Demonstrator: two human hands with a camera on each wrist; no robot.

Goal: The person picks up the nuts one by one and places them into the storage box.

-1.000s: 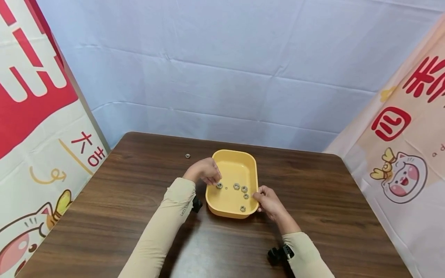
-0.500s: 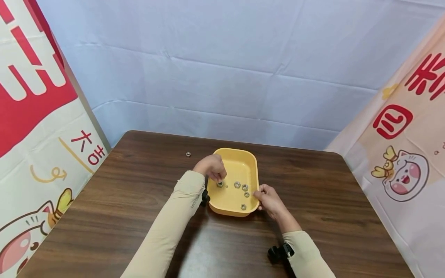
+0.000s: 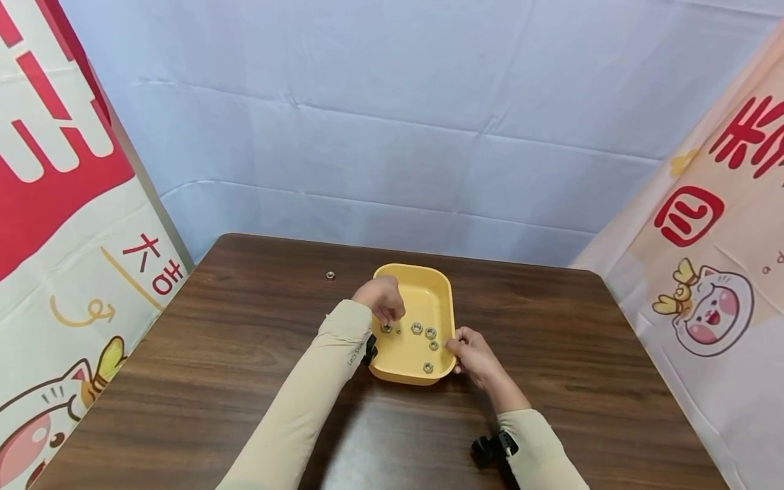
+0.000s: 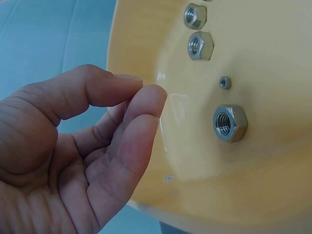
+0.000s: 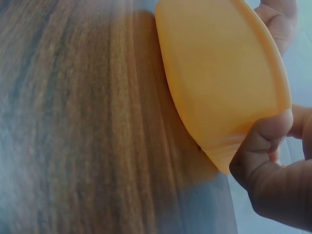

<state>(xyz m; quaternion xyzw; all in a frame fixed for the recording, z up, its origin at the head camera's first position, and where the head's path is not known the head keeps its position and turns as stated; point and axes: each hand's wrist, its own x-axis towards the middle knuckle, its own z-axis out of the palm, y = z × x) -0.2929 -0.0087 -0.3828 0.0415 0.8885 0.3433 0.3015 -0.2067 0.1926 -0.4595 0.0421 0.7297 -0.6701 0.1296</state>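
A yellow plastic tray (image 3: 422, 286) stands on the wooden table, with several metal hex nuts inside. My left hand (image 3: 384, 299) reaches over its left side, close above a large hex nut (image 4: 230, 123) and a tiny nut (image 4: 224, 82). In the left wrist view, thumb and fingertips meet in front of the nuts, and nothing shows between them. My right hand (image 3: 474, 354) pinches the tray's right rim, thumb and fingers curled over the edge, as the right wrist view also shows. Two more nuts (image 4: 200, 46) lie farther along the tray floor.
One loose nut (image 3: 331, 275) lies on the dark wooden table (image 3: 257, 340), left of the tray near the back edge. Pale blue cloth (image 3: 392, 136) hangs behind the table, and printed banners (image 3: 704, 272) stand at both sides.
My left hand has moved right, from the tray's left rim to farther over its inside. The right hand keeps its hold on the rim, and the nuts lie as before.
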